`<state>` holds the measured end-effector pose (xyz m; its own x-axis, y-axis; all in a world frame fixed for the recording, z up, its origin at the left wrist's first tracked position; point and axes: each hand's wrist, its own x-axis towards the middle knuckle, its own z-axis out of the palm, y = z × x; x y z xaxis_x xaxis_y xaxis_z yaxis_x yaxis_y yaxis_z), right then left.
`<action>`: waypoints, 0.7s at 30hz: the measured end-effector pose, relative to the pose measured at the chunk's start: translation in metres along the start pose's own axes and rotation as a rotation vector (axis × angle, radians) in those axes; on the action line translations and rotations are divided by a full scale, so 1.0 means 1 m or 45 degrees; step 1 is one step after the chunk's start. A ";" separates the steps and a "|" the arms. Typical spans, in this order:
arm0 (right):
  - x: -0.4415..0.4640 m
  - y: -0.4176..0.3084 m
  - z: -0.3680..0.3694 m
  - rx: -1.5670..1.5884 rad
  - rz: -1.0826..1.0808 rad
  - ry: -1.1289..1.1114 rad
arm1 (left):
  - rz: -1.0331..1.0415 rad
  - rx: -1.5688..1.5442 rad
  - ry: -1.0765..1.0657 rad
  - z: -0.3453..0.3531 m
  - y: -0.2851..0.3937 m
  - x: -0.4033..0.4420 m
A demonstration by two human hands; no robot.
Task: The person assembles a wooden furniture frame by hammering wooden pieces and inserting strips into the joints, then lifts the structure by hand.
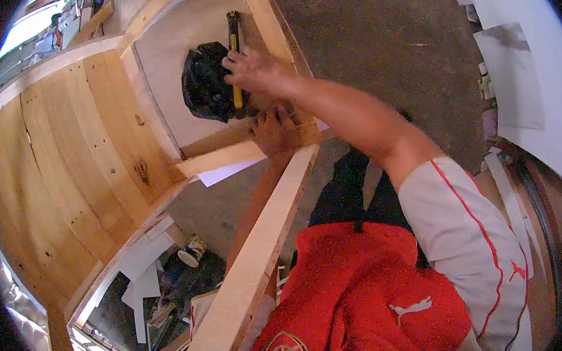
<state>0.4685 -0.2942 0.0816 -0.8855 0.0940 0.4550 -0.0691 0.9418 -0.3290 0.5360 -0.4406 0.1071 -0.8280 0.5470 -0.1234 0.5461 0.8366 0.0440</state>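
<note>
My right hand (258, 71) reaches over a yellow and black utility knife (238, 98), its fingers bent across the middle of the handle. The knife lies lengthwise along the edge of a crumpled black plastic bag (205, 82), and my fingertips are beside the bag. Both lie on a pale panel (165, 59) inside a wooden frame. Below, my left hand (276, 133) is wrapped over the wooden crossbar (223, 158) near the frame's corner. That forearm passes behind a long pale beam (248, 264), which hides part of it.
A knotty plank panel (88, 157) fills the left side. Under it are paper scraps (144, 295) and a small tub (192, 252) on the floor. White sheets (511, 78) stand at the right, past the brown floor (376, 42). The long beam slants toward my body.
</note>
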 end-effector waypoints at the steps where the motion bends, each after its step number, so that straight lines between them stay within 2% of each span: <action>1: 0.006 0.006 0.017 -0.106 -0.094 -0.005 | 0.005 0.001 -0.003 -0.001 -0.001 -0.001; 5: 0.025 0.028 0.060 -0.547 -0.466 -0.031 | 0.028 0.004 -0.012 0.001 -0.002 0.001; 7: 0.024 0.029 0.049 -0.555 -0.531 0.024 | 0.036 -0.002 -0.016 0.001 -0.003 0.002; 10: 0.030 0.029 -0.003 -0.270 -0.431 0.123 | 0.040 0.001 -0.025 0.002 -0.002 0.002; 12: 0.028 0.023 -0.052 -0.118 -0.369 0.070 | 0.044 -0.003 -0.030 0.002 -0.001 0.002; 15: 0.007 0.023 -0.098 -0.073 0.020 0.106 | 0.041 -0.008 -0.040 0.001 -0.002 0.001; 18: -0.036 0.027 -0.122 0.197 0.508 -0.233 | 0.047 -0.013 -0.042 0.003 0.001 0.002; 21: -0.077 0.014 -0.170 0.539 0.994 -0.150 | 0.043 -0.011 -0.046 0.002 0.001 0.001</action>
<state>0.6139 -0.2338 0.1825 -0.7911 0.6024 -0.1063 0.4294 0.4231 -0.7978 0.5358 -0.4390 0.1051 -0.8039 0.5736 -0.1575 0.5724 0.8180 0.0574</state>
